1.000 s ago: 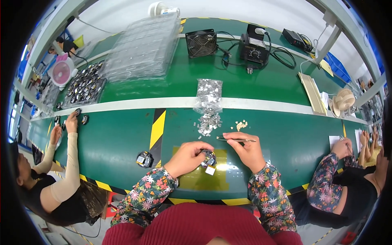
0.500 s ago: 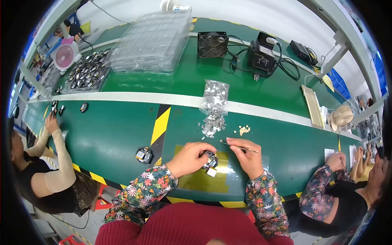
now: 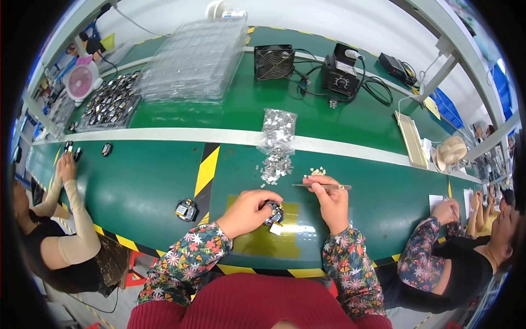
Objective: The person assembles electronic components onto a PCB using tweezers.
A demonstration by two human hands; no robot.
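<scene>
My left hand (image 3: 246, 213) is closed around the edge of a small round black electronic module (image 3: 273, 213), which rests on a yellow film patch (image 3: 257, 248) on the green bench. A white square tab (image 3: 276, 228) sticks out at the module's near side. In my right hand (image 3: 332, 202) is a pair of metal tweezers (image 3: 334, 187), pinched between thumb and fingers and pointing left. Their tips are too small to tell if they grip anything. Just beyond that hand lies a pile of small beige pieces (image 3: 318, 171). Small silver pieces (image 3: 275, 169) spill from a clear bag (image 3: 279, 127).
A second round module (image 3: 187, 210) sits to the left, beside black-and-yellow tape (image 3: 206, 172). Farther back are stacked clear trays (image 3: 192, 63), a black fan (image 3: 273, 62) and a black control box with a dial (image 3: 341, 79). Co-workers sit on both sides.
My right hand has moved slightly away from me and to the right, and the tweezers now lie more level. My left hand keeps its hold on the module. The whole view has shifted a little.
</scene>
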